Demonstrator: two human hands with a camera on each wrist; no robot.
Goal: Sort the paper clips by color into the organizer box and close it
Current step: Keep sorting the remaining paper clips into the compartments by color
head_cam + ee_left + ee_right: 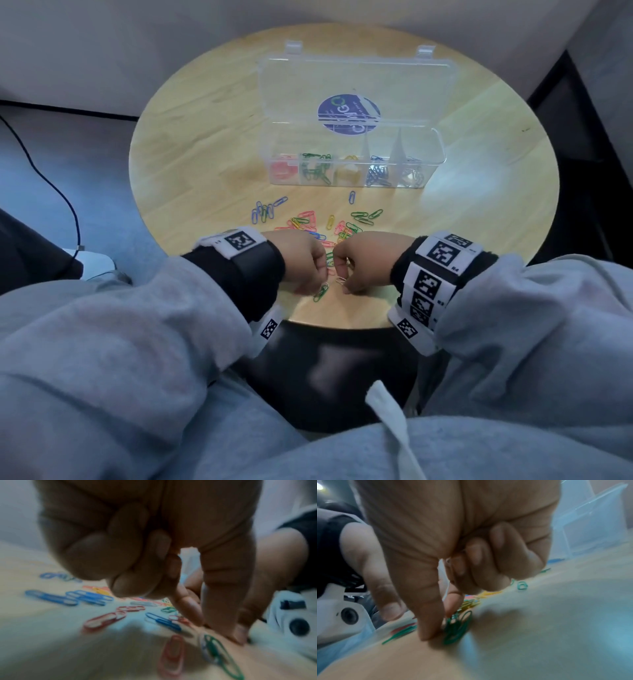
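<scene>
The clear organizer box (440, 145) stands open at the back of the round wooden table (205, 154), its lid (308, 85) laid back. Its compartments hold red, green, yellow, blue and silver clips. Loose coloured paper clips (308, 222) lie scattered in front of it. My left hand (318, 286) is at the near edge; thumb and forefinger (228, 601) close on the end of a green clip (221, 655), other fingers curled. Beside it, my right hand (346, 286) pinches a small bunch of green clips (455, 628) against the table.
A few blue clips (263, 210) lie left of the pile, and green ones (366, 216) to its right. A black cable (51, 185) and a white device (96, 263) sit on the floor at left. Grey sleeves and lap fill the foreground.
</scene>
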